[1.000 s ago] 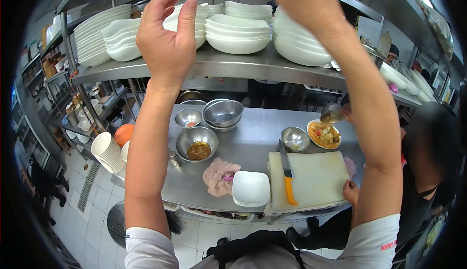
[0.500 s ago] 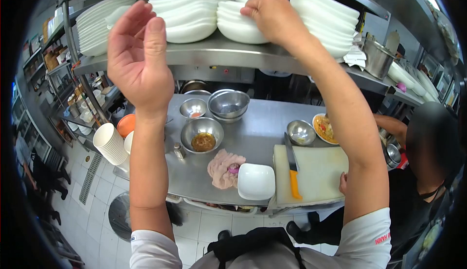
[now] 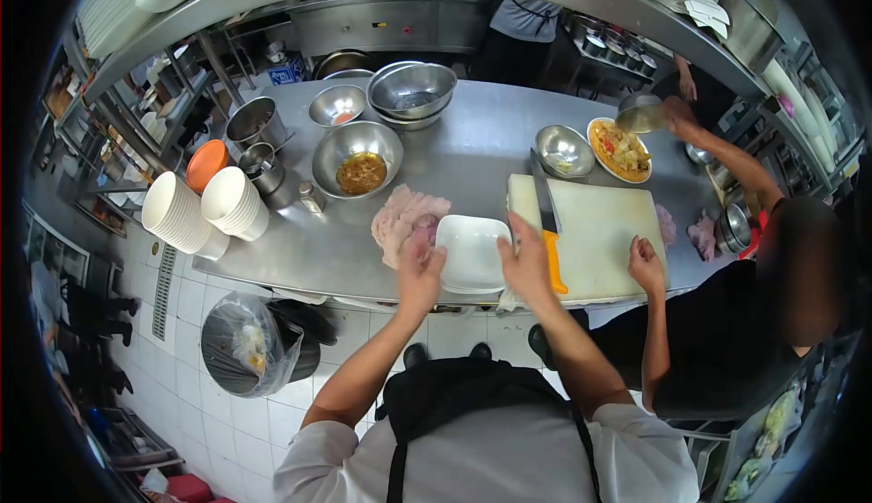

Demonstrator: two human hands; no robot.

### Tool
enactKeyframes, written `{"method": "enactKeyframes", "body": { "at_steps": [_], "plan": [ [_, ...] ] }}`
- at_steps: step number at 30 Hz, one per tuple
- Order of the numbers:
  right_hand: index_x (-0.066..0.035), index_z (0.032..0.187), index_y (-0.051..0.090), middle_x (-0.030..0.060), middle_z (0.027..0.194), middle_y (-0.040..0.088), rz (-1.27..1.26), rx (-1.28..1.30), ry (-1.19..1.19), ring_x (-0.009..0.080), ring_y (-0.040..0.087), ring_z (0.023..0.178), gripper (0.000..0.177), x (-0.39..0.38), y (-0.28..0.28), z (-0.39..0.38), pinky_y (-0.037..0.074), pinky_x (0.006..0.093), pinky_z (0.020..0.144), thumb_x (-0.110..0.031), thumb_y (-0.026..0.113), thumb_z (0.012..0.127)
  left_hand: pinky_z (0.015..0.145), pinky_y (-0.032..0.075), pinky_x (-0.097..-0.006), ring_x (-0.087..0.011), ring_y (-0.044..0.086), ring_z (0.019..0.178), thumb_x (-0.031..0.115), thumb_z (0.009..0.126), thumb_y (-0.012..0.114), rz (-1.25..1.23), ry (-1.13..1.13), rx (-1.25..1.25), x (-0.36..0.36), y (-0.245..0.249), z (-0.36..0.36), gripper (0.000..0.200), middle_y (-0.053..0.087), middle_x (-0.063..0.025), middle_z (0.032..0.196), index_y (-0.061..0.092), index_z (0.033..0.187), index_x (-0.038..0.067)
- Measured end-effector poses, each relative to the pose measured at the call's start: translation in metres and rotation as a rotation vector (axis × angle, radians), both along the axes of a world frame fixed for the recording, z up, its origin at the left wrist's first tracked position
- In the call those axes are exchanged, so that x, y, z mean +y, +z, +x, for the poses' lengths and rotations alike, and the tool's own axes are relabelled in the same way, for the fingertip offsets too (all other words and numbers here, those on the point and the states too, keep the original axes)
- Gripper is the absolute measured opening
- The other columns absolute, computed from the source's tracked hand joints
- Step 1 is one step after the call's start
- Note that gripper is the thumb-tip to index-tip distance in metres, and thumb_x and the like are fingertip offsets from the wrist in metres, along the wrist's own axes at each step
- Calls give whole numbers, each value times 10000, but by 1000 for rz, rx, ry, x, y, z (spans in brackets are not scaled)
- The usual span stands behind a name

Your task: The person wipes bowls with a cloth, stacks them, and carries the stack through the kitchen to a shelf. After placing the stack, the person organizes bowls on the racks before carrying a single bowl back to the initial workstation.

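Both my hands are down at the front edge of the steel counter (image 3: 481,139). A white square dish (image 3: 472,250) lies between them. My left hand (image 3: 420,268) grips its left edge, partly over a crumpled pink cloth (image 3: 404,215). My right hand (image 3: 527,262) grips its right edge, beside the orange-handled knife (image 3: 549,235) that lies on the white cutting board (image 3: 599,230).
A steel bowl of brown sauce (image 3: 360,162), stacked steel bowls (image 3: 413,89) and a plate of food (image 3: 620,150) stand further back. A co-worker on the right holds a ladle (image 3: 640,114) and rests a hand (image 3: 645,262) on the board. Stacked white cups (image 3: 174,214) sit left; a bin (image 3: 247,344) stands below.
Both my hands have come down from the shelf of white dishes to the counter and now hold the square dish. The view has tilted down.
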State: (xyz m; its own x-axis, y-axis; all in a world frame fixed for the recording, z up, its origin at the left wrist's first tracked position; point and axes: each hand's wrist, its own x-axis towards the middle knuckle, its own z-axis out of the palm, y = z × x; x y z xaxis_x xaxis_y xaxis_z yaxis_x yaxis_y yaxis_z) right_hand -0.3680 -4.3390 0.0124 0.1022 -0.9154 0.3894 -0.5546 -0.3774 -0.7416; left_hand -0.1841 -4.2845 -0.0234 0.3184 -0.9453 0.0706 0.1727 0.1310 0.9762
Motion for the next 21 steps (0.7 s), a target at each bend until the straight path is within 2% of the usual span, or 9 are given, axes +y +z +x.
{"method": "enactKeyframes", "body": {
  "at_steps": [1, 4, 5, 7, 10, 13, 15, 17, 21],
  "plan": [
    [-22, 1229, 616, 155, 1223, 644, 0, 34, -32, 305, 613, 1158, 385, 11, -18, -1, 436, 432, 1039, -177, 692, 884, 1039, 419, -333, -204, 544, 1200, 145, 984, 607, 56, -24, 32, 1, -16, -6, 450, 565, -126, 1307, 472, 1374, -34],
    [-41, 1202, 629, 156, 1315, 587, -162, 470, 406, 333, 576, 1194, 396, 35, -29, -9, 347, 533, 1098, -229, 713, 864, 1127, 325, -368, -261, 436, 1344, 173, 1008, 547, -54, -1, -318, -7, -63, -12, 531, 472, -177, 1438, 373, 1459, -45],
    [-51, 1164, 639, 141, 1292, 602, -167, 534, 402, 315, 584, 1183, 371, 39, -35, -11, 329, 543, 1107, -251, 715, 861, 1162, 265, -372, -284, 375, 1396, 201, 1018, 503, -53, -26, -344, -7, -76, -10, 555, 412, -199, 1496, 337, 1486, -47],
    [-70, 1088, 661, 110, 1247, 633, -194, 658, 393, 280, 599, 1160, 329, 40, -48, -9, 292, 564, 1123, -294, 718, 854, 1164, 260, -371, -278, 369, 1400, 212, 1023, 497, -23, -41, -277, -2, -70, -13, 559, 401, -192, 1506, 332, 1491, -45],
    [-78, 977, 666, 78, 1090, 692, -165, 568, 499, 239, 634, 1090, 271, 35, -49, -15, 317, 532, 1108, -320, 702, 862, 1167, 248, -381, -288, 361, 1403, 322, 1041, 440, -101, -68, -171, -3, -64, -10, 598, 394, -203, 1506, 322, 1489, -57],
    [-73, 945, 696, 77, 927, 716, -133, 464, 520, 247, 667, 974, 269, 34, -41, -18, 406, 468, 1014, -322, 721, 848, 1172, 231, -390, -299, 348, 1410, 469, 1052, 366, -188, -112, -85, -2, -60, -9, 700, 383, -216, 1509, 294, 1494, -70],
    [-61, 914, 686, 110, 861, 704, -122, 465, 505, 284, 665, 885, 260, 33, -29, -17, 426, 437, 938, -313, 714, 856, 1179, 216, -390, -298, 332, 1424, 554, 1042, 324, -198, -130, -64, 3, -53, -9, 784, 364, -213, 1526, 255, 1510, -71],
    [-45, 883, 671, 151, 798, 683, -151, 359, 504, 332, 644, 791, 252, 33, -23, -15, 433, 415, 844, -295, 698, 873, 1181, 211, -388, -297, 314, 1437, 569, 1032, 343, -201, -135, -150, 8, -55, -6, 814, 345, -215, 1540, 226, 1520, -72],
    [-31, 881, 652, 157, 813, 671, -107, 343, 541, 349, 639, 819, 254, 33, -12, -16, 441, 426, 842, -279, 703, 871, 1184, 203, -398, -325, 280, 1461, 516, 1039, 383, -253, -140, -189, 16, -35, -6, 768, 311, -243, 1557, 224, 1528, -54]
  ]
}}
